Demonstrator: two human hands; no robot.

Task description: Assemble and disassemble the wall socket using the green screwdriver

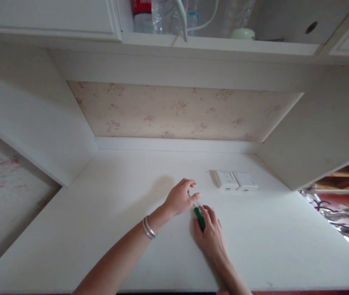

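A screwdriver with a green handle (pixel 199 218) and a thin metal shaft lies low over the white desktop (pixel 106 246), its shaft pointing away and slightly left. My right hand (pixel 213 237) is closed on the handle from the right, thumb on one side and fingers on the other. Beside the shaft's far end is my left hand (pixel 179 199), with a silver bangle pair (pixel 149 227) on its wrist. Its thumb and bent fingers are apart, with a gap at the shaft end; whether they touch the metal is hard to see.
To the right of my hands, a white socket box (pixel 227 179) and a matching plate (pixel 245 180) sit on the desktop. White side panels rise left and right. An overhead shelf (pixel 223 44) holds plastic-wrapped items, a white cable (pixel 181 18) and a pale green round object (pixel 242 34).
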